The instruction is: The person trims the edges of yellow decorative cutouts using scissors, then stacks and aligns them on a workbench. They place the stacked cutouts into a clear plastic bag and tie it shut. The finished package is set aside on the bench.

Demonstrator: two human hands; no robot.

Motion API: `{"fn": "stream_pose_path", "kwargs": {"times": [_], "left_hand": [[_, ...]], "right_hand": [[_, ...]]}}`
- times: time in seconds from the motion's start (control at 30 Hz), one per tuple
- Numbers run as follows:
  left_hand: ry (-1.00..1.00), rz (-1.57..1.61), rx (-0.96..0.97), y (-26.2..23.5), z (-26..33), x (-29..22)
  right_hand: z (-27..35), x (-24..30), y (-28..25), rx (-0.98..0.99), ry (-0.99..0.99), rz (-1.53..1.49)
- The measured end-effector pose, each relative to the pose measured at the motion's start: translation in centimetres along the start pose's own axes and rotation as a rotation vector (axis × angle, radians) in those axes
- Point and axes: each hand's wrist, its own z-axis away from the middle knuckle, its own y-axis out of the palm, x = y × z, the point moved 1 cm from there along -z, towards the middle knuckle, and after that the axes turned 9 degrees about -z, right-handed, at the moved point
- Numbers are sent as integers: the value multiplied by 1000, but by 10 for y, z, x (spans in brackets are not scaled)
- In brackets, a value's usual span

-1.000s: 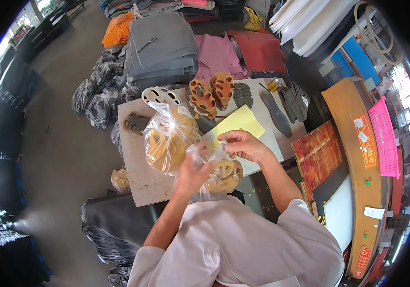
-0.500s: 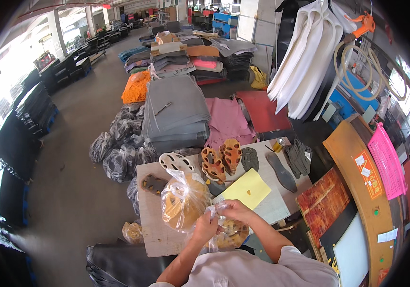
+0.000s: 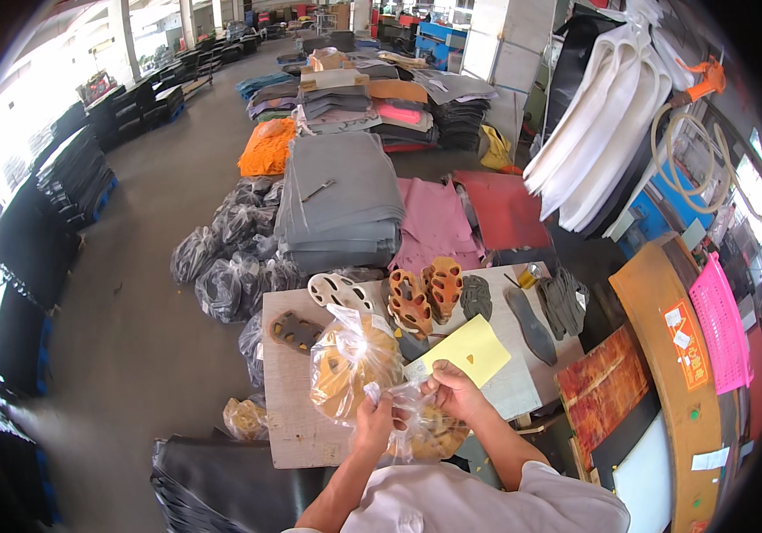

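Note:
My left hand [image 3: 372, 425] and my right hand [image 3: 453, 391] both pinch the gathered mouth of a clear plastic bag [image 3: 425, 433]. Round yellow-brown cut-out pieces show through its film, close to my body. A second clear bag [image 3: 352, 362], its top bunched up, stands just to the left with similar pieces inside. Behind the hands a yellow paper sheet [image 3: 477, 342] lies on the worktable [image 3: 297, 435], with a small tan scrap on it. Orange-brown perforated shoe soles [image 3: 410, 304] and a white perforated sole [image 3: 340, 290] stand farther back.
On the table's right lie a dark flat sole [image 3: 530, 329] and a stack of dark soles [image 3: 561, 302]. Grey sheets [image 3: 341, 195] are piled behind, beside dark-filled plastic bags [image 3: 230, 284]. An orange-brown machine [image 3: 665, 329] stands at right; white sheets [image 3: 594, 115] hang above.
My hands have moved apart, stretching the bag's mouth between them. The right hand has risen slightly. The whole view has shifted a little.

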Motion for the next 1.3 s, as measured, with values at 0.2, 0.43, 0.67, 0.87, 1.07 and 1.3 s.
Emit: {"fn": "stream_pose_path", "kwargs": {"times": [0.2, 0.43, 0.67, 0.87, 1.07, 1.3], "left_hand": [[67, 2, 60, -14, 28, -22], [241, -309, 633, -69, 122, 17], [-16, 58, 446, -82, 142, 45], [89, 334, 442, -68, 96, -9], [438, -368, 379, -2, 51, -35], [219, -777, 257, 20, 59, -45]], "right_hand": [[2, 26, 16, 31, 158, 1102], [-76, 28, -28, -387, 85, 1048], [-82, 34, -43, -492, 250, 955], [-33, 74, 44, -136, 408, 1468], [20, 51, 89, -54, 364, 1405], [54, 31, 68, 31, 284, 922]]}}
